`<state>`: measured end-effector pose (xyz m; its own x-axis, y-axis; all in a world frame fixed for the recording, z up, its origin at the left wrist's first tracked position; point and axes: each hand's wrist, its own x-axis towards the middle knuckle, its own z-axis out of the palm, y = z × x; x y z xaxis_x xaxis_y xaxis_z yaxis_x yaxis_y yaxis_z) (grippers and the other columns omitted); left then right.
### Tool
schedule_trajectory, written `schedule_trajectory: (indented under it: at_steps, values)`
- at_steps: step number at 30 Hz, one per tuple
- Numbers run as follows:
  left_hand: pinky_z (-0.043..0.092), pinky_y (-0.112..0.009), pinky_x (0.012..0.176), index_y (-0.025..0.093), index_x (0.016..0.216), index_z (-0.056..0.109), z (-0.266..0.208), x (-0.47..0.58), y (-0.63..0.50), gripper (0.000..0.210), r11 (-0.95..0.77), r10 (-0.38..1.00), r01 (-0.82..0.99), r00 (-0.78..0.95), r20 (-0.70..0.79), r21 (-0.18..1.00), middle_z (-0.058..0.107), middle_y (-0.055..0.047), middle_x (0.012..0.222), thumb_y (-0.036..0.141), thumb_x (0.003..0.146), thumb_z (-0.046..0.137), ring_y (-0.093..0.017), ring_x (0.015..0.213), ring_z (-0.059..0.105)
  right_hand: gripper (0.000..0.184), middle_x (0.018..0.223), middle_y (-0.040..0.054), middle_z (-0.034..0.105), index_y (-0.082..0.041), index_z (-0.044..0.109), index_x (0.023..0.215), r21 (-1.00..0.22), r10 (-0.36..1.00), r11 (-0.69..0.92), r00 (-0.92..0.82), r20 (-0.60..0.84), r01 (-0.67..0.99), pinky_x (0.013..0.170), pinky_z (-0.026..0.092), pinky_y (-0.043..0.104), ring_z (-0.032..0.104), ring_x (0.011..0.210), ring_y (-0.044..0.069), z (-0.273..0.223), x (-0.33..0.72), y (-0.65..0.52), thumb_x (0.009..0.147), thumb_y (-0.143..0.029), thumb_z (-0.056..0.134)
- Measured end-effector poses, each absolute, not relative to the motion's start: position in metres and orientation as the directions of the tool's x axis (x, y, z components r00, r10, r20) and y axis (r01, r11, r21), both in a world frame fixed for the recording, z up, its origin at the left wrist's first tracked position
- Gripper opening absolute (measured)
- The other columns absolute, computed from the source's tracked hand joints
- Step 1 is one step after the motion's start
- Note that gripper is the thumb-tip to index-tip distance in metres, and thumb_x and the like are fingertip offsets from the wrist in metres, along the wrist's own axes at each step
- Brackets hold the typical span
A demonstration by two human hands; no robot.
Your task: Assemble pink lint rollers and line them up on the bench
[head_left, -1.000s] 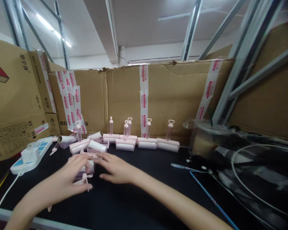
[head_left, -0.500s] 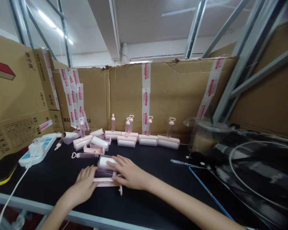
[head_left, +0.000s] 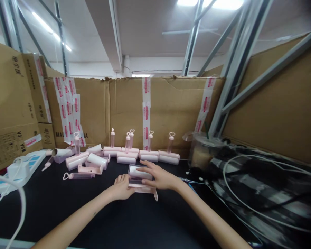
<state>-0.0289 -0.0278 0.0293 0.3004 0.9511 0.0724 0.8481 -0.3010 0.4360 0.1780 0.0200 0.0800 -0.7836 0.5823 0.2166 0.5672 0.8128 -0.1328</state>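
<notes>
In the middle of the black tabletop (head_left: 142,221) sits an opened lint roller: a white paper roll (head_left: 137,172) in a clear cover (head_left: 131,168), with a pink frame (head_left: 142,188) along its near side. The frame's end arm (head_left: 156,195) points toward me. My left hand (head_left: 123,187) is closed at the left end of the cover and frame, its fingertips partly hidden. From the right, my right hand (head_left: 159,175) lays its fingers over the roll, thumb by the near side of the cover. Its grip's underside is hidden.
Finished-looking lint rollers (head_left: 148,156) with upright heart handles line the cardboard wall (head_left: 124,107). Loose rolls (head_left: 97,160), a pink frame (head_left: 90,169) and a handle (head_left: 80,176) lie left. A power strip (head_left: 33,167) is farther left; a drink cup (head_left: 200,152) and tablet (head_left: 217,204) stand right.
Both hands have moved right across the table, bringing the opened lint roller along. My view has turned to the right. The rollers by the wall stay where they were.
</notes>
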Motion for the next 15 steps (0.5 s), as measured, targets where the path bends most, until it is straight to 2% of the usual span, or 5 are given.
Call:
schedule_trajectory:
  at_steps: [4,7,9,12,15]
  values:
    - [0.031,-0.041,0.097,0.017,0.107,0.042,0.028,-0.037,-0.047,0.027,-0.453,0.883,0.842,0.378,0.279,0.293,0.044,-0.011,0.120,0.025,0.081,0.041,-0.025,0.116,0.037,0.021,0.117,0.0098,0.053,-0.023,0.064,0.101,0.096,0.483,0.836,-0.808,0.337,0.540,0.090,0.038,0.038,0.047,0.109,0.024,0.080,0.158,0.007,0.084,-0.030,0.054]
    - [0.039,-0.037,0.086,0.020,0.100,0.047,0.027,-0.040,-0.057,0.019,-0.657,0.715,0.752,0.600,0.358,0.051,0.052,-0.006,0.103,0.022,0.084,0.039,-0.022,0.098,0.047,0.024,0.106,0.0118,0.056,-0.018,0.066,0.093,0.270,0.500,0.779,-0.820,0.278,0.566,0.082,0.040,0.040,0.049,0.099,0.027,0.069,0.146,0.004,0.074,-0.033,0.067]
    - [0.042,-0.035,0.080,0.020,0.109,0.046,0.028,-0.040,-0.060,0.025,-0.700,0.667,0.714,0.663,0.341,-0.019,0.054,-0.007,0.099,0.025,0.086,0.037,-0.022,0.092,0.050,0.025,0.103,0.0119,0.056,-0.016,0.065,0.088,0.299,0.516,0.760,-0.816,0.262,0.577,0.080,0.040,0.039,0.049,0.096,0.026,0.062,0.144,0.004,0.071,-0.032,0.070]
    - [0.043,-0.036,0.077,0.020,0.114,0.047,0.032,-0.040,-0.062,0.031,-0.690,0.683,0.723,0.666,0.300,-0.031,0.057,-0.008,0.100,0.031,0.085,0.043,-0.024,0.092,0.052,0.021,0.100,0.0091,0.057,-0.018,0.062,0.083,0.218,0.528,0.778,-0.801,0.281,0.589,0.079,0.040,0.038,0.050,0.094,0.025,0.062,0.150,0.003,0.070,-0.032,0.070]
    - [0.044,-0.037,0.073,0.021,0.095,0.055,0.037,-0.049,-0.060,0.023,-0.657,0.743,0.751,0.631,0.223,0.064,0.060,-0.005,0.089,0.034,0.076,0.052,-0.024,0.084,0.057,0.021,0.106,0.0081,0.056,-0.020,0.055,0.089,-0.104,0.570,0.798,-0.687,0.450,0.593,0.082,0.041,0.038,0.051,0.098,0.024,0.071,0.164,-0.002,0.075,-0.032,0.064]
